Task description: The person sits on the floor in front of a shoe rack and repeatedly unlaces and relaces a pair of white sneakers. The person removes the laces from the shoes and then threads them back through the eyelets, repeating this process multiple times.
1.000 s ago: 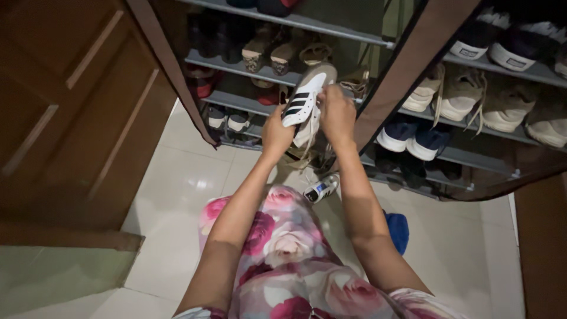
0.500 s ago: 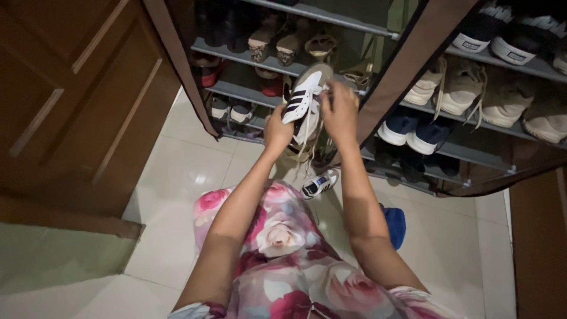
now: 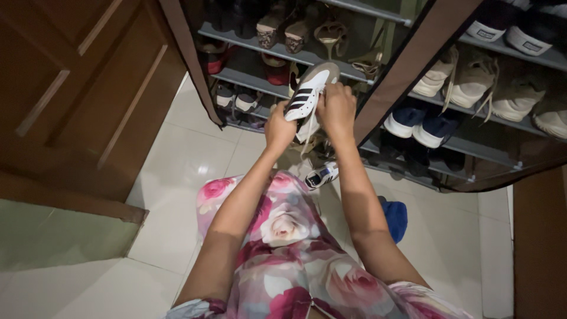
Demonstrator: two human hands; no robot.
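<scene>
White with black stripes, a sneaker [image 3: 308, 94] sits between your two hands, held up in front of the shoe rack [image 3: 348, 68] at the far side of the scene. Your left hand [image 3: 279, 129] is curled around the near end of the shoe from below, fingers closed on it. Your right hand [image 3: 335, 109] is closed against the shoe's right side, fingers bent over the lacing area; loose pale laces [image 3: 307, 133] hang down between your hands. The shoe's grey toe points away from you, toward the rack's grey shelves, which hold heeled sandals [image 3: 307, 32] on the left and pale sneakers [image 3: 472, 80] and navy shoes [image 3: 422, 127] on the right. On the white tiled floor [image 3: 189, 171], just beyond your floral dress [image 3: 283, 236], a second white striped sneaker [image 3: 321, 175] lies on its side. A blue cloth item [image 3: 396, 218] rests on the floor near your right forearm. A brown wooden door [image 3: 77, 94] stands to the left.
</scene>
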